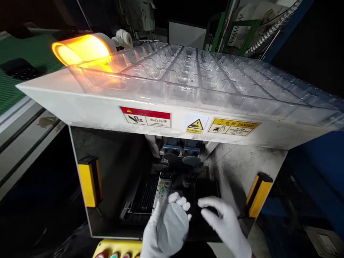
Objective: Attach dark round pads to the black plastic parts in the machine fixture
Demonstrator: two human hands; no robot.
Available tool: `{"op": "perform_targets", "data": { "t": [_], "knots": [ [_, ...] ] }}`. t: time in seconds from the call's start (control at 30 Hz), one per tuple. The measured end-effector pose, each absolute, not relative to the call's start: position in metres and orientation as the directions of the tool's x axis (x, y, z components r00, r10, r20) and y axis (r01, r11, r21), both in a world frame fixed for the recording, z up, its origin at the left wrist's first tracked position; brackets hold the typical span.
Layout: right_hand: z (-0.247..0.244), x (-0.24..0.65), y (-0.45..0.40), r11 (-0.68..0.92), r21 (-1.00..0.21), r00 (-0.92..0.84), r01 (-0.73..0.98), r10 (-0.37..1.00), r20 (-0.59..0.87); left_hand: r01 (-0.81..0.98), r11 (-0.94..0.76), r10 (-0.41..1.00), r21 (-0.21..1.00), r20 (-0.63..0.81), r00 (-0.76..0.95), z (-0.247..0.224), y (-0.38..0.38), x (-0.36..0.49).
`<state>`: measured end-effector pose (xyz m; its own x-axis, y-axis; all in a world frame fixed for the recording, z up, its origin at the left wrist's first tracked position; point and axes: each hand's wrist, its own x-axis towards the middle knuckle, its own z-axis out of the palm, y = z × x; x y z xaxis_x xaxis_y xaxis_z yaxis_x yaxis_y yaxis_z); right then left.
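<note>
My left hand (152,234), in a white glove, holds a thin grey round disc (173,227), its thumb along one side and its fingertips curled over the far edge. The disc has a faint crease and faces up toward me. To its right, my right hand (225,222), also gloved in white, is open with thumb and fingers apart and nothing visible between them. Beyond the hands, inside the machine opening, two dark dotted blocks (190,179) stand on a fixture. Above these hang two blue-mounted heads with round grey faces (191,160).
A clear plastic tray (188,86) with many pockets rests on the white machine top (53,86), beside a glowing orange lamp (83,50). Yellow sensor bars (90,182) flank the opening. A yellow button panel (118,247) sits low at left, and a green conveyor (16,79) lies further left.
</note>
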<state>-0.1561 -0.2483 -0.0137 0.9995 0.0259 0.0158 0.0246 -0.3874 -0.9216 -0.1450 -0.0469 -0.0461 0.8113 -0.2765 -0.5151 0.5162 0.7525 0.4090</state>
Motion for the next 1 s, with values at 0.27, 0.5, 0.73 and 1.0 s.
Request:
{"op": "perform_targets", "data": {
  "t": [0.27,0.5,0.73,1.0],
  "knots": [
    [0.016,-0.149,-0.189,-0.527,-0.48,0.712,0.701,0.482,0.51,0.448,0.878,-0.402,0.169,-0.249,0.881,-0.002,-0.028,-0.139],
    [0.005,-0.141,-0.209,-0.562,-0.589,0.812,0.581,0.35,0.468,0.424,0.891,-0.377,0.162,-0.255,0.89,0.015,-0.02,-0.127],
    [-0.004,-0.155,-0.21,-0.622,-0.647,0.879,0.442,0.153,0.452,0.462,0.804,-0.32,0.374,-0.384,0.866,0.032,-0.011,-0.121],
    [0.007,-0.163,-0.195,-0.589,-0.646,0.846,0.486,0.131,0.517,0.248,0.39,-0.062,0.887,-0.243,0.968,0.06,-0.012,-0.157]
  ]
}}
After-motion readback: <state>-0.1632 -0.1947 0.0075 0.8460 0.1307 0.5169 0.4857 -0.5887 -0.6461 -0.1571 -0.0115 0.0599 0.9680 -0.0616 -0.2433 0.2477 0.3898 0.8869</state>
